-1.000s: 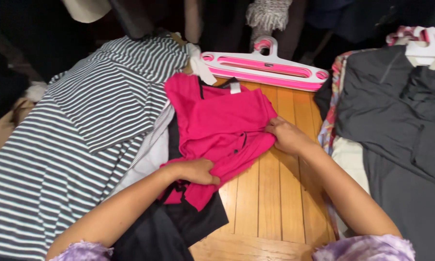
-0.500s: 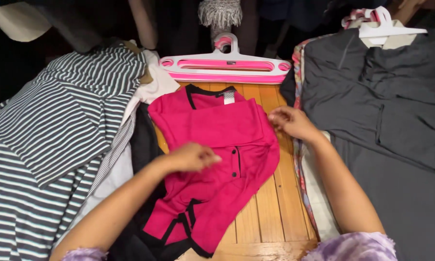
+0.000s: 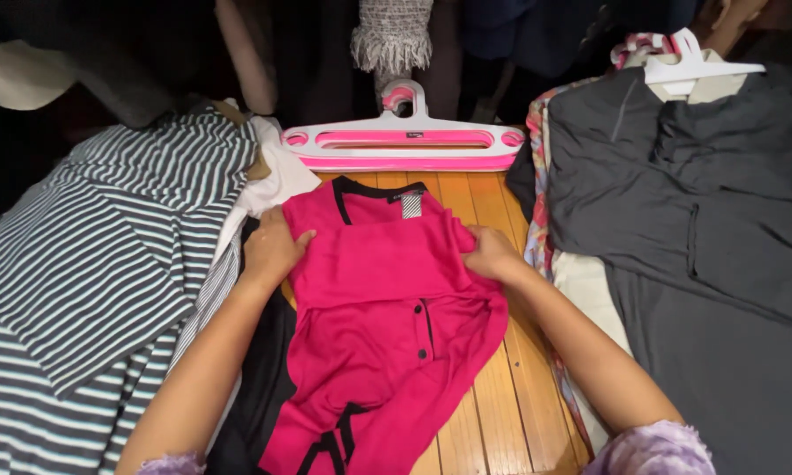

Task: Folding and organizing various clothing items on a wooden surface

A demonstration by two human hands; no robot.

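Presently, findings as follows.

Work surface: wooden table (image 3: 492,413), slatted, largely covered by clothing.

Top: a pink top (image 3: 387,308) with black trim lies flat at the table's centre, neckline and label towards the far edge, hem reaching the near edge.

Left hand: left hand (image 3: 271,251) rests palm-down on the top's left shoulder edge, fingers spread and flat; it pins the cloth, nothing clasped.

Right hand: right hand (image 3: 492,255) lies at the top's right edge, fingers curled onto the cloth; whether they pinch the fabric or only press it cannot be told.

Fold: a sleeve or flap is laid across the chest, its lower edge running level between the two hands.

Surroundings: striped garment (image 3: 105,264) just left of the top; grey garment (image 3: 704,237) on a white hanger (image 3: 690,62) to the right; pink hanger (image 3: 402,141) lies beyond the neckline, apart from the top.

Judgement, step: squaring and smoothing the folded upper part.

Judgement, method: keep both palms level with each other, press outward from the centre, hold the side edges parallel, and keep the cloth off the neighbouring piles so no edge drags.
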